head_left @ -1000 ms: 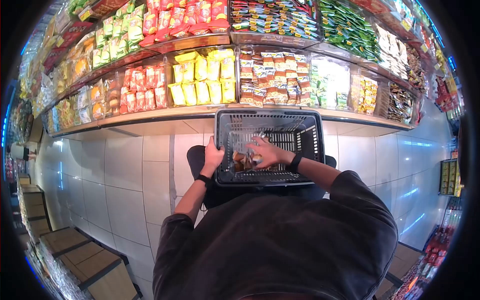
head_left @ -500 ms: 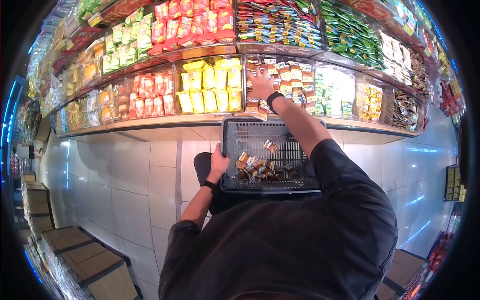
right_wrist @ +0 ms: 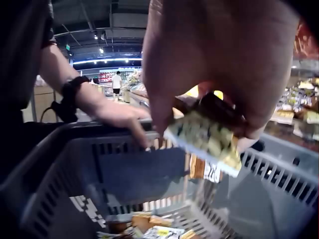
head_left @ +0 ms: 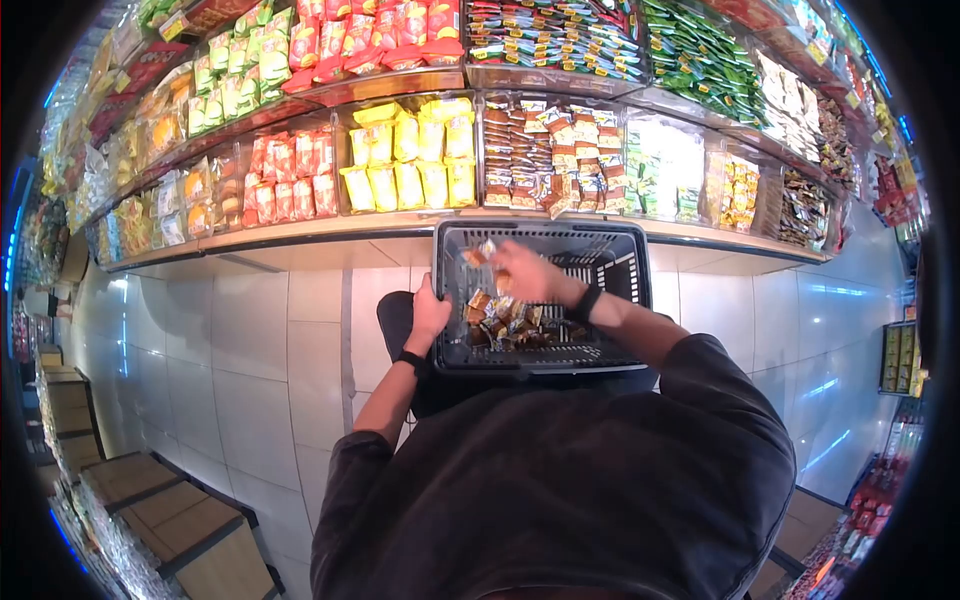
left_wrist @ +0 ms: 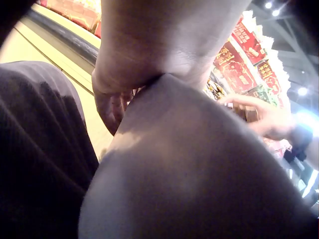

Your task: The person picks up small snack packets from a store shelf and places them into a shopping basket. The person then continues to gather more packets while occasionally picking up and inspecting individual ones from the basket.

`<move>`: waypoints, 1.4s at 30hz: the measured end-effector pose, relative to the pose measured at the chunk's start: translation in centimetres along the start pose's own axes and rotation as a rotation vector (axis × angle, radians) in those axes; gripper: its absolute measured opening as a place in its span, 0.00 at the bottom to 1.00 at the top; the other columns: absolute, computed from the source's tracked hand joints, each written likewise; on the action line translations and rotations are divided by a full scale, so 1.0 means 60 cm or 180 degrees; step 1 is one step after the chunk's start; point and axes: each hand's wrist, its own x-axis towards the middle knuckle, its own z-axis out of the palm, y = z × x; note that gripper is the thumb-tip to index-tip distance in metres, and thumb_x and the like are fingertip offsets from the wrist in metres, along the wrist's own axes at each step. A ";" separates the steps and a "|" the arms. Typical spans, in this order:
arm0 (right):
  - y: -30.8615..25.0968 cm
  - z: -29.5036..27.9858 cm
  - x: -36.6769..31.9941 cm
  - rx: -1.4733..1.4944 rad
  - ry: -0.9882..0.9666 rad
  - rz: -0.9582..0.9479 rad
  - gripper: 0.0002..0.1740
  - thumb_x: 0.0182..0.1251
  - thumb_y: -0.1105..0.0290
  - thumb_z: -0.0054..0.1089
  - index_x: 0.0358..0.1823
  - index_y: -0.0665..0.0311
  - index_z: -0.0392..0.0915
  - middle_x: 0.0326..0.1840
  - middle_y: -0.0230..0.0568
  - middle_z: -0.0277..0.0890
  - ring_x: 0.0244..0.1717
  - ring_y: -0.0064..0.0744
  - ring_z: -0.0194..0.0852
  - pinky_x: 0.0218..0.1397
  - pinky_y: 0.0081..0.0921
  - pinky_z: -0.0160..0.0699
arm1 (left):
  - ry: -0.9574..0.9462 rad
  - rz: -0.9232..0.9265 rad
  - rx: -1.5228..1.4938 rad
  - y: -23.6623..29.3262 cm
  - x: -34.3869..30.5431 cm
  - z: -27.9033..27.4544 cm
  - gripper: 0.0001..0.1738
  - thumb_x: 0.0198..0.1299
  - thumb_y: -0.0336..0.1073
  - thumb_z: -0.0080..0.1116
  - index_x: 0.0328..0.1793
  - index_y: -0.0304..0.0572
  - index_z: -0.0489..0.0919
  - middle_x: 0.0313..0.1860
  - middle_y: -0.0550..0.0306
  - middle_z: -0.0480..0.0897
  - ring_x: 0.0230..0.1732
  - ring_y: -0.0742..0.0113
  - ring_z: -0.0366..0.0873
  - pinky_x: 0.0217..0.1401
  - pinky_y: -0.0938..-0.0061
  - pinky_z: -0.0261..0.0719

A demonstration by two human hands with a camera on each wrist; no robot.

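At the left, your left hand (head_left: 430,308) grips the side rim of the basket (head_left: 643,290), fingers curled round it. This basket seems light and quite stiff, so the rim is a good place for holding. Further right, the small packets (head_left: 505,322) lie in a loose pile on its bottom; they overlap, so I cannot count them exactly, but there are more than five. Next, above the pile, your right hand (head_left: 532,275) has its fingers clamped on a packet (right_wrist: 207,139) inside the basket. A second packet (right_wrist: 198,167) is just below; I cannot tell if it is also held. In my judgement, each packet is light, its wrapper slippery, and what is inside may break: take it gently by two opposite edges. I count one basket and two hands.
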 end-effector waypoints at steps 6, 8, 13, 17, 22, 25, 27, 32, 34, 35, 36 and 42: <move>0.019 0.012 -0.032 -0.0252 0.0122 -0.0563 0.41 0.58 0.56 0.72 0.71 0.65 0.68 0.70 0.60 0.67 0.71 0.62 0.64 0.73 0.49 0.67 | 0.0003 0.0007 -0.0011 0.008 -0.004 -0.004 0.21 0.58 0.30 0.61 0.58 0.37 0.74 0.45 0.34 0.86 0.52 0.34 0.84 0.55 0.52 0.81; 0.052 -0.069 0.025 -0.0833 0.1102 -0.0439 0.40 0.60 0.56 0.72 0.69 0.70 0.69 0.68 0.61 0.68 0.70 0.64 0.64 0.73 0.51 0.66 | 0.0019 0.0000 -0.0016 0.010 -0.002 -0.004 0.20 0.58 0.30 0.61 0.57 0.37 0.74 0.45 0.34 0.86 0.52 0.34 0.84 0.55 0.52 0.81; 0.123 -0.241 0.115 -0.2257 0.2102 0.1067 0.51 0.54 0.44 0.76 0.76 0.55 0.64 0.77 0.58 0.58 0.77 0.64 0.54 0.73 0.64 0.60 | -0.0031 -0.0059 -0.0087 0.011 -0.004 -0.005 0.20 0.57 0.30 0.62 0.57 0.37 0.74 0.44 0.33 0.86 0.52 0.34 0.84 0.55 0.52 0.81; 0.173 -0.240 0.130 -0.2470 0.1371 0.1510 0.63 0.46 0.28 0.73 0.82 0.40 0.54 0.79 0.51 0.57 0.84 0.65 0.40 0.73 0.75 0.53 | -0.0005 -0.0052 -0.0094 0.009 -0.003 -0.004 0.20 0.57 0.29 0.63 0.56 0.37 0.74 0.44 0.33 0.86 0.52 0.34 0.84 0.54 0.52 0.82; 0.134 -0.182 0.088 -0.1945 0.0823 0.1484 0.47 0.45 0.42 0.76 0.70 0.42 0.70 0.67 0.46 0.68 0.71 0.66 0.59 0.61 0.72 0.71 | -0.0067 -0.0098 -0.0078 0.019 -0.005 -0.006 0.20 0.57 0.29 0.63 0.56 0.37 0.74 0.43 0.33 0.86 0.51 0.34 0.84 0.54 0.52 0.81; 0.119 -0.121 0.043 -0.1387 0.1198 0.0838 0.33 0.46 0.55 0.74 0.59 0.46 0.78 0.59 0.43 0.71 0.60 0.57 0.66 0.56 0.63 0.76 | -0.0005 0.0042 -0.0115 0.012 -0.005 -0.003 0.19 0.57 0.29 0.63 0.56 0.37 0.74 0.43 0.32 0.86 0.51 0.34 0.84 0.53 0.52 0.81; 0.046 -0.112 0.008 -0.1289 0.1063 0.0541 0.30 0.47 0.61 0.76 0.56 0.46 0.79 0.59 0.45 0.71 0.63 0.58 0.66 0.58 0.65 0.76 | 0.0066 -0.0014 -0.0012 0.017 -0.006 -0.004 0.19 0.58 0.29 0.62 0.55 0.37 0.74 0.42 0.32 0.86 0.50 0.34 0.84 0.53 0.52 0.82; -0.013 -0.046 -0.075 -0.0599 0.0594 0.0155 0.33 0.51 0.57 0.78 0.60 0.57 0.80 0.69 0.50 0.68 0.66 0.61 0.68 0.65 0.53 0.76 | 0.0025 0.0042 -0.0139 0.015 -0.007 -0.006 0.18 0.58 0.31 0.62 0.54 0.37 0.73 0.42 0.33 0.86 0.50 0.33 0.84 0.53 0.53 0.81; -0.026 -0.052 -0.092 -0.0070 0.0354 -0.0200 0.33 0.55 0.57 0.77 0.61 0.60 0.79 0.71 0.54 0.68 0.66 0.59 0.72 0.67 0.49 0.76 | 0.0022 0.0006 -0.0116 0.017 -0.007 -0.005 0.18 0.58 0.31 0.62 0.54 0.37 0.73 0.43 0.32 0.86 0.51 0.33 0.84 0.53 0.52 0.81; -0.013 -0.075 -0.088 -0.0353 0.0600 -0.0102 0.32 0.56 0.58 0.76 0.61 0.60 0.79 0.71 0.55 0.69 0.65 0.58 0.73 0.68 0.46 0.76 | 0.0008 0.0003 -0.0118 0.016 -0.006 -0.004 0.18 0.58 0.31 0.62 0.54 0.37 0.73 0.43 0.32 0.86 0.51 0.33 0.84 0.53 0.52 0.81; 0.005 -0.107 -0.075 -0.0635 0.0842 -0.0001 0.31 0.57 0.59 0.76 0.61 0.61 0.79 0.70 0.56 0.70 0.65 0.56 0.75 0.69 0.44 0.76 | 0.0019 -0.0001 -0.0099 0.015 -0.005 -0.004 0.18 0.58 0.30 0.62 0.54 0.37 0.73 0.43 0.32 0.86 0.51 0.33 0.83 0.54 0.52 0.81; 0.152 -0.256 -0.017 -0.2303 0.2240 0.1017 0.36 0.58 0.57 0.71 0.66 0.61 0.71 0.66 0.59 0.68 0.60 0.58 0.72 0.60 0.48 0.74 | 0.0050 0.0127 -0.0066 0.007 -0.003 -0.003 0.19 0.58 0.30 0.63 0.55 0.36 0.73 0.44 0.32 0.85 0.52 0.32 0.83 0.54 0.52 0.81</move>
